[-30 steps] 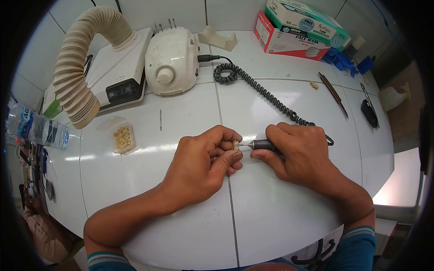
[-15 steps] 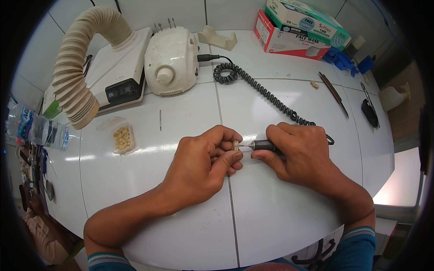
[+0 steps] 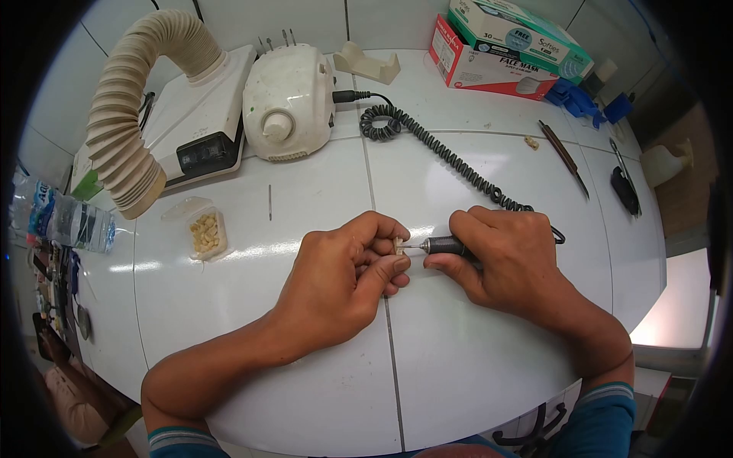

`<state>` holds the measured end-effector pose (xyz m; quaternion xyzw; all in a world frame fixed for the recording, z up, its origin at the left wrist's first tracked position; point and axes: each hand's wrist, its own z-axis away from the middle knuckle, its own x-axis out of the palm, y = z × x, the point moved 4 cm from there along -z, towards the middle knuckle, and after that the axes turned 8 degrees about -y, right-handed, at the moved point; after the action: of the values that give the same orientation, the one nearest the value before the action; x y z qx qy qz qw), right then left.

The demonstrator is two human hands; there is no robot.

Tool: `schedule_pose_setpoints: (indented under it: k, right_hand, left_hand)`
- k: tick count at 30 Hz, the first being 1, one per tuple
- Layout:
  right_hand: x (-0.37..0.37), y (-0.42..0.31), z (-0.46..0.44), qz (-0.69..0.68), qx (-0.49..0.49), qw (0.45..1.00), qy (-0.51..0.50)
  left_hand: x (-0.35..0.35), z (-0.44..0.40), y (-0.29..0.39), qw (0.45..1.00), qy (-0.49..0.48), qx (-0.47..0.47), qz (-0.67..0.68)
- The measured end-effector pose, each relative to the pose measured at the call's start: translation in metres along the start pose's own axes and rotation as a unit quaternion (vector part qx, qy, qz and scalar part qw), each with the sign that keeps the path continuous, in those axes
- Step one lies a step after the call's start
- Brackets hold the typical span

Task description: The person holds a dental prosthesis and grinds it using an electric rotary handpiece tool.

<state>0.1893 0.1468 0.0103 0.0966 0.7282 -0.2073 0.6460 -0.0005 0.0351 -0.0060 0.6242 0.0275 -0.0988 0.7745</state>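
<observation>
Between thumb and fingers, my left hand pinches a small cream-coloured piece above the white tiled table. My right hand is wrapped round a dark rotary handpiece, its thin metal tip pointing left and reaching the piece. Whether the tip touches it is too small to tell. A black coiled cord runs from behind my right hand to the cream control box. Left of my left hand sits an open clear box of yellowish pieces, with a thin metal bit nearby.
A ribbed hose arches from a white machine at the back left. Plastic bottles lie at the left edge. Mask boxes, a brown-handled knife and a cream holder are farther back. Another person's arm shows at lower left.
Both my hands keep nearly the same pose and place. At the lower left, the other person's arm and hand have shifted slightly, and a dark object shows there.
</observation>
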Motion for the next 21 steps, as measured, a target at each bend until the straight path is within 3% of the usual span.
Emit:
schedule_pose_setpoints:
  k: [21]
  right_hand:
    - [-0.0025,-0.0015,-0.0013,0.008,0.000,1.000,-0.013]
  left_hand:
    - [0.0000,0.0003,-0.0034,1.000,-0.004,-0.003,0.011]
